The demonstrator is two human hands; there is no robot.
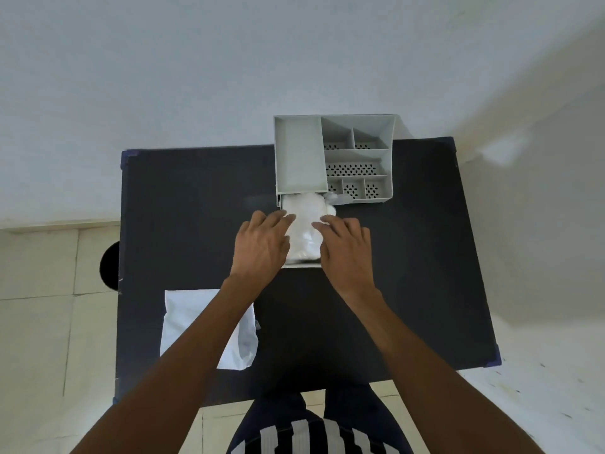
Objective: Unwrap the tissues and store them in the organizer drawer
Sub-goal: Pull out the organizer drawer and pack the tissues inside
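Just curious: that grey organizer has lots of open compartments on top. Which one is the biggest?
The long plain compartment on the organizer's left side, running front to back. The others, to its right, are smaller boxes with perforated floors.

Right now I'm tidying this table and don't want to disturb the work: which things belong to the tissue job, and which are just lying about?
Belongs to the job:
- tissues, pressed by the left hand and right hand
- pulled-out drawer
- grey organizer
- white wrapper, apparently emptied

Just lying about:
- nothing else lies on the black table
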